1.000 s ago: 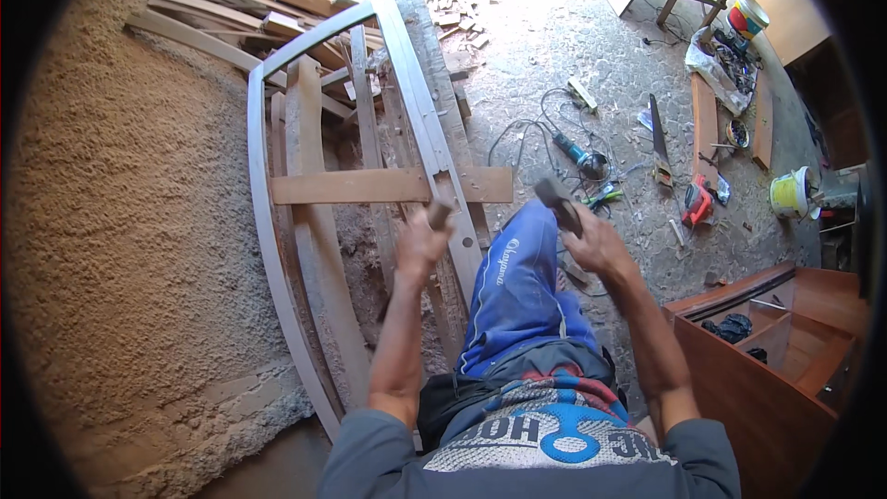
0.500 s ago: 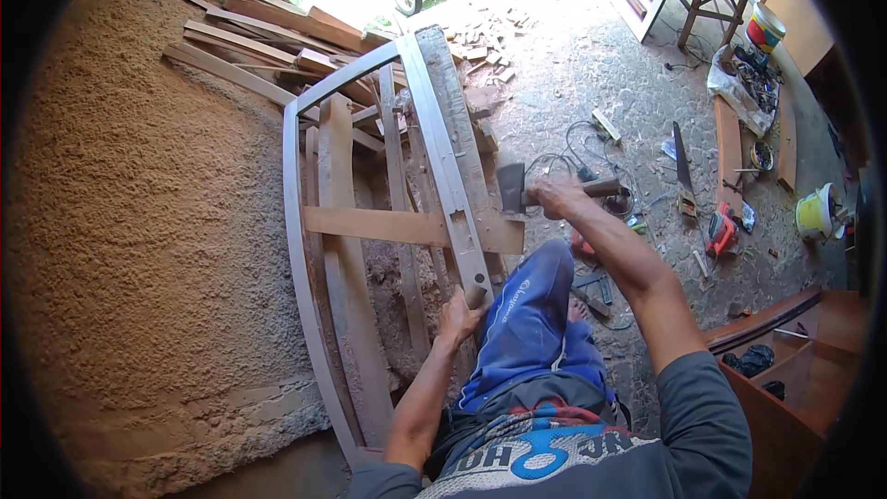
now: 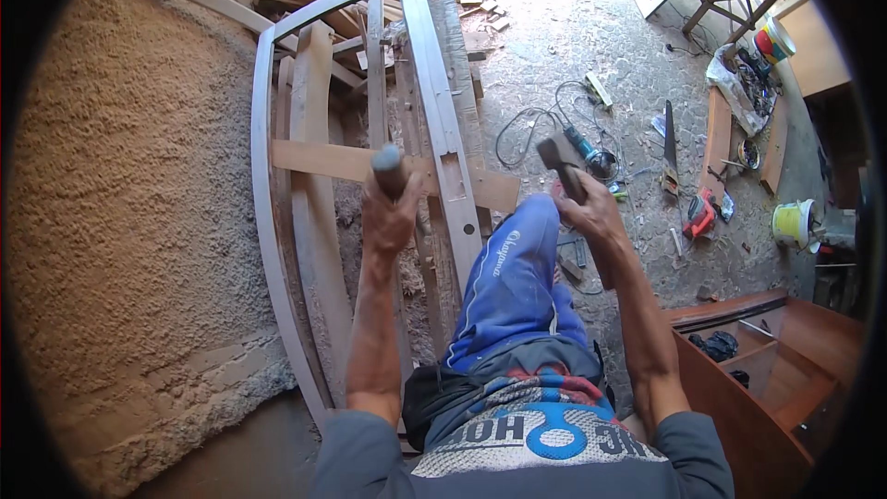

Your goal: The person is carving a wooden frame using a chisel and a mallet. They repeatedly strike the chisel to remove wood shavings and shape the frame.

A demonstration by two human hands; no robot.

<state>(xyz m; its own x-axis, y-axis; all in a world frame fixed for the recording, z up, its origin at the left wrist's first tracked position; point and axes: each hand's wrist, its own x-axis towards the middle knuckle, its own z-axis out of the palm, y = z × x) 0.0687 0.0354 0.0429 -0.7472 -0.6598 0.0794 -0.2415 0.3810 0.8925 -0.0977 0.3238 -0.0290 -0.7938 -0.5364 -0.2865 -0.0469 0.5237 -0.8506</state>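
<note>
My left hand (image 3: 390, 217) is closed round a chisel (image 3: 388, 166), its round handle butt facing up and its blade mostly hidden. It is raised over a wooden crosspiece (image 3: 323, 160). My right hand (image 3: 594, 212) grips a hatchet (image 3: 561, 155) close below its dark head, beside my raised knee. Under and between my hands lies a pale grey-white wooden frame (image 3: 428, 65) with a curved outer rail. Its near rail has a cut slot and a dark round hole. The crosspiece passes beneath that rail.
Planks (image 3: 309, 120) and a thick board (image 3: 443, 28) support the frame beside a rough sandy wall (image 3: 157, 176). On the floor lie a corded power tool (image 3: 587, 148), a handsaw (image 3: 670, 143) and a red power tool (image 3: 700, 214). A brown wooden cabinet (image 3: 730, 397) stands at the lower right.
My left hand has lifted off the frame's near rail and moved up and left with the chisel. My right hand has shifted slightly down and right, turning the hatchet head upward.
</note>
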